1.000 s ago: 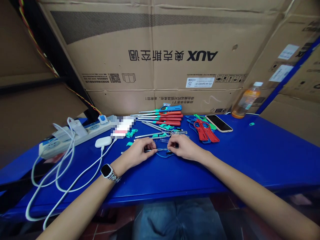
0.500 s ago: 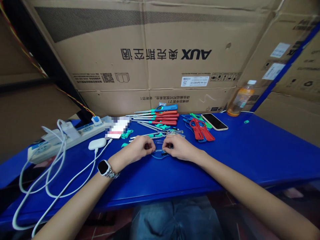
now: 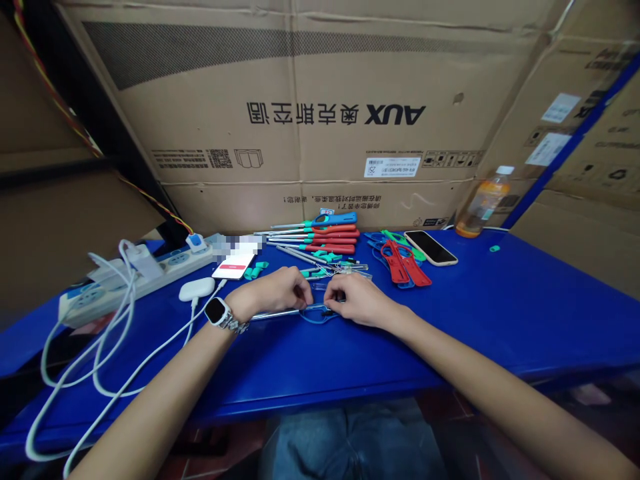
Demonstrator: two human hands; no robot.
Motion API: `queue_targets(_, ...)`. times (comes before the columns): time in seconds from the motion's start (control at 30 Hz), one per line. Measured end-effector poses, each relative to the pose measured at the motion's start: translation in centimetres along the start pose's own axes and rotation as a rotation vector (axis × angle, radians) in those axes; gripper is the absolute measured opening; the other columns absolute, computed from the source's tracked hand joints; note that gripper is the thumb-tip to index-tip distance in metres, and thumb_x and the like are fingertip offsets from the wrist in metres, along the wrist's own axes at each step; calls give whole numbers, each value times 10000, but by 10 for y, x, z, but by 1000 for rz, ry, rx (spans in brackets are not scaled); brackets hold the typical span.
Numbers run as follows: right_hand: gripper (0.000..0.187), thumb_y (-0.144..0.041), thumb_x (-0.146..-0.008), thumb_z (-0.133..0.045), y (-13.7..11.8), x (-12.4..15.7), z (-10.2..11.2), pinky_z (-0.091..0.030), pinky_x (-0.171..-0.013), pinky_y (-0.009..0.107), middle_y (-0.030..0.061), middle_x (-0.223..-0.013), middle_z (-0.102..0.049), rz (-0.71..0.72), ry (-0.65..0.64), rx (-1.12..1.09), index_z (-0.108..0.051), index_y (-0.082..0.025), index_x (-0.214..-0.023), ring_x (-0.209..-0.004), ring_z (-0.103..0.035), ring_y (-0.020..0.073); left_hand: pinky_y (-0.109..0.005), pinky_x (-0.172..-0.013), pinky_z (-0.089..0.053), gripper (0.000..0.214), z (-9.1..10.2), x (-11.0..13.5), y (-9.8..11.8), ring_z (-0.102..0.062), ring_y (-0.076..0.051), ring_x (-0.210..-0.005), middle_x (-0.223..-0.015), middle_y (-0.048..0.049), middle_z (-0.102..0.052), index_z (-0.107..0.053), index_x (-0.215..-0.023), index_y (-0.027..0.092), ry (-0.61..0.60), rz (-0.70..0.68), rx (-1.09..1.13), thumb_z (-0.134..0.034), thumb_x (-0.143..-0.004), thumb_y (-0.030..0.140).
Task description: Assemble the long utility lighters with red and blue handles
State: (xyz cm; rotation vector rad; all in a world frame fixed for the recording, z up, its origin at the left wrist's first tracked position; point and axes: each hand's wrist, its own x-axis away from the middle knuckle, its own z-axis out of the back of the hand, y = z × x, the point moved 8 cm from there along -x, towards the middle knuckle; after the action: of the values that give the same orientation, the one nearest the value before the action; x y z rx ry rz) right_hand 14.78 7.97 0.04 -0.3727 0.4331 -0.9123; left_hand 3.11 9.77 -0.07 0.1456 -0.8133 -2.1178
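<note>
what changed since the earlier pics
The left hand has shifted slightly forward and right, so more of the thin silver metal rod shows on its near side. No letting go is visible. The right hand, red plastic handle pieces and orange-filled clear plastic bottle stayed put.

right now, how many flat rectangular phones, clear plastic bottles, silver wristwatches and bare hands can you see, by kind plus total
Flat rectangular phones: 2
Clear plastic bottle, white cap: 1
Silver wristwatch: 1
Left hand and right hand, both bare: 2
Total: 6
</note>
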Motion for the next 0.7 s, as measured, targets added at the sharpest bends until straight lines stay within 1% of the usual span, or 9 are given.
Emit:
queue_targets(0.13, 113, -130, -776, -635, -1, 0, 0, -377, -620, 234, 13, -763, -700, 0, -1, 8, -729, -192, -764, -684, -596, 132, -194, -581, -461, 239, 1, -3, -2, -678, -162, -667, -691, 2, -749, -777, -763, 190, 20, 56, -20, -621, -634, 64)
queue_targets(0.23, 108, -128, -779, -639, 0, 1, -1, -377, -614, 231, 12, -752, -688, -2, 13, -5, -728, -188, -765, -671, -588, 127, -196, -591, -464, 192, 1, -4, -1, -674, -159, -660, -669, 12, -740, -764, -717, 195, 28, 68, -34, -642, -629, 77)
queue_targets(0.3, 89, -133, -784, -651, 0, 3, 0, -379, -613, 228, 14, -750, -681, 6, 38, -15, -723, -182, -763, -669, -584, 124, -197, -594, -458, 160, 3, -3, 1, -665, -154, -650, -658, 12, -733, -761, -705, 193, 56, 41, -42, -649, -647, 96)
queue_targets(0.37, 64, -158, -801, -665, 1, 3, 3, -385, -617, 225, 15, -753, -676, 28, 59, -41, -717, -174, -767, -667, -582, 120, -199, -586, -441, 170, 5, -1, 2, -648, -145, -633, -657, 8, -728, -761, -708, 190, 119, -4, -70, -620, -684, 98)
queue_targets(0.43, 94, -195, -841, -648, 4, 1, 10, -391, -619, 223, 16, -753, -676, 46, 84, -75, -708, -166, -775, -663, -584, 117, -208, -593, -431, 204, 6, 2, 3, -633, -141, -627, -678, -4, -729, -763, -728, 186, 191, -56, -120, -583, -725, 89)
queue_targets(0.53, 152, -193, -883, -579, 19, -13, 29, -401, -639, 226, 24, -773, -691, 22, 168, -43, -698, -161, -795, -693, -601, 122, -236, -667, -447, 207, 4, 5, 0, -646, -161, -700, -776, -34, -749, -770, -794, 189, 245, -113, -184, -575, -795, 117)
queue_targets(0.6, 148, -154, -867, -564, 33, -28, 41, -407, -664, 234, 37, -832, -711, -32, 190, 82, -709, -167, -840, -737, -618, 134, -250, -701, -452, 186, 4, 7, -3, -654, -176, -751, -825, -46, -749, -768, -830, 191, 255, -110, -195, -586, -829, 154)
queue_targets(0.67, 167, -155, -844, -586, 51, -45, 43, -405, -669, 240, 52, -906, -727, -128, 115, 225, -720, -178, -940, -801, -638, 159, -259, -703, -453, 173, 6, 8, -3, -653, -182, -763, -853, -49, -743, -762, -875, 189, 263, -93, -187, -590, -858, 192)
queue_targets(0.7, 171, -155, -832, -597, 57, -53, 44, -398, -651, 244, 59, -885, -730, -152, 89, 246, -725, -175, -943, -787, -644, 169, -262, -700, -452, 173, 7, 9, -1, -651, -182, -759, -859, -49, -739, -756, -895, 186, 270, -91, -181, -586, -873, 210)
